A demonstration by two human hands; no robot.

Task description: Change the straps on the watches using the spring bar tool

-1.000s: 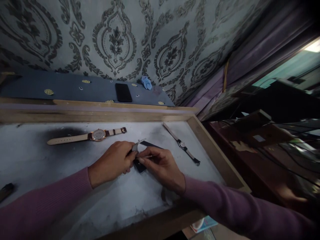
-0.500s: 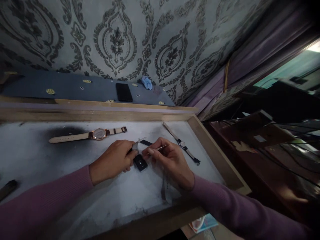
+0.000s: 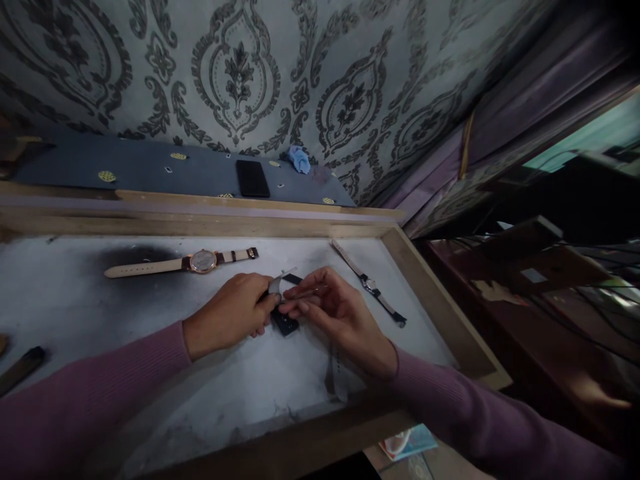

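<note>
My left hand has its fingers closed round a grey watch strap above the middle of the white-bottomed tray. In my right hand, thumb and fingertips pinch a thin metal tool, whose tip is close to my left fingertips. Directly below the fingertips lies a small black block, partly covered by them. Behind my right fingers a dark flat strip shows. What exactly the tool touches is too small to tell.
A rose-gold watch lies face down at the back left, and a slimmer watch at the right. A black phone and blue crumpled cloth rest on the ledge behind. A dark tool is at the left edge.
My right fingertips have shifted over the black block, covering more of it, and the thin tool lies flatter. The whole view has shifted slightly. My left hand keeps its hold.
</note>
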